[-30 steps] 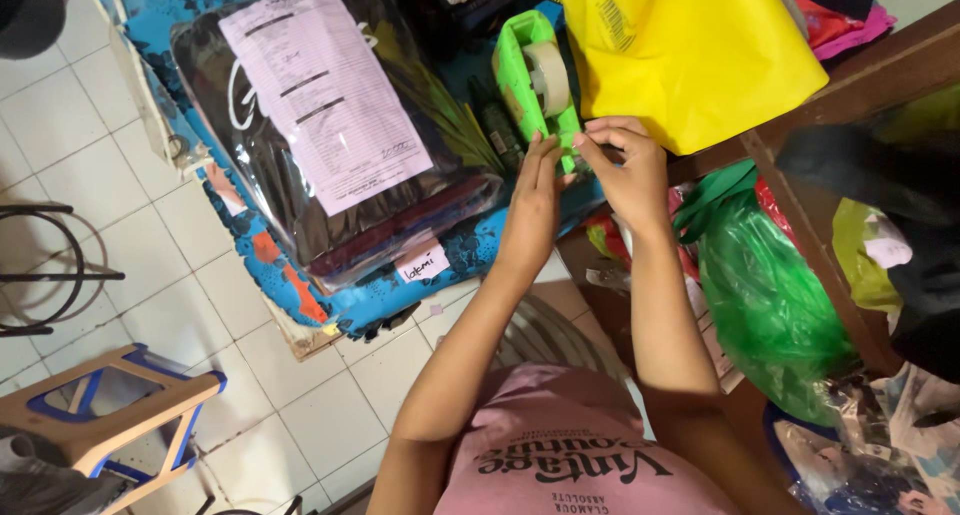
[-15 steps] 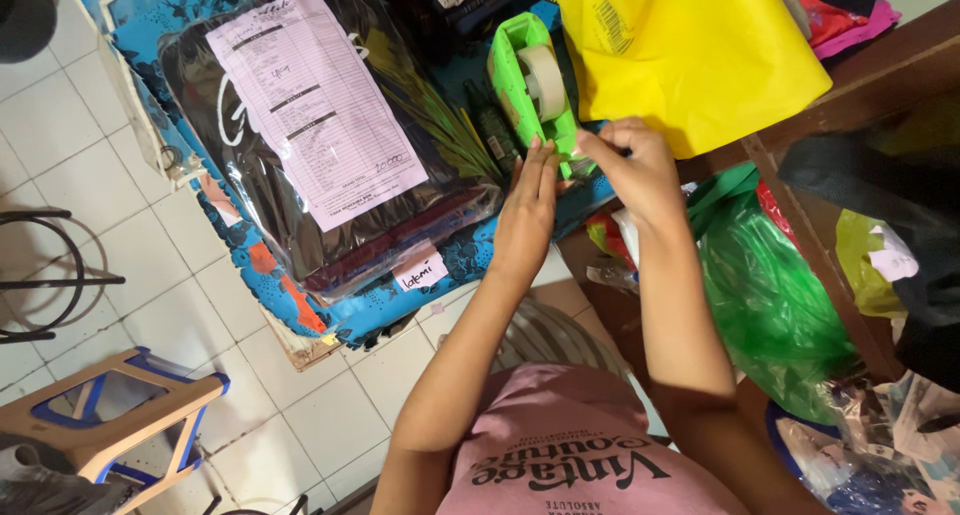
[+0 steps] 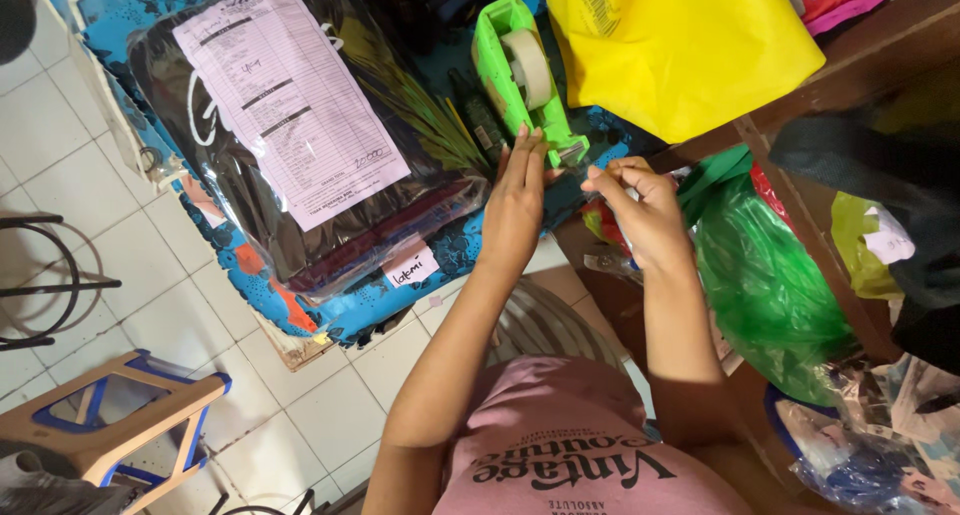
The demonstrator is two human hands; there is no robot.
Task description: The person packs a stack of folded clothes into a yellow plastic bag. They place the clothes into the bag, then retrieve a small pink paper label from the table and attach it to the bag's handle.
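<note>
Stool: a wooden stool [image 3: 110, 430] with blue edges stands on the white tiled floor [image 3: 60, 105] at the lower left
Package: a dark garment packed in a clear plastic bag [image 3: 300, 145] lies on a blue patterned surface [image 3: 370, 305]; a pink printed sheet [image 3: 290, 95] lies on top of it, and a small white handwritten label [image 3: 412, 267] is just beside its lower edge
Tape dispenser: the green tape dispenser [image 3: 520, 75] with a roll of pale tape [image 3: 528, 67] lies near the package, its cutting end pointing to the hands
Left hand: the left hand [image 3: 515, 200] is flat and open, fingers straight and together, fingertips touching the cutting end of the dispenser
Right hand: the right hand [image 3: 640, 210] is just beside the dispenser end, thumb and fingers pinched together; the pulled tape itself is too thin to see, so I cannot tell what it grips
Yellow bag: a yellow plastic bag [image 3: 680, 45] lies above the right hand
Green bag: a green plastic bag [image 3: 770, 285] sits at the right of the right hand, under a brown wooden shelf edge [image 3: 800, 165]
</note>
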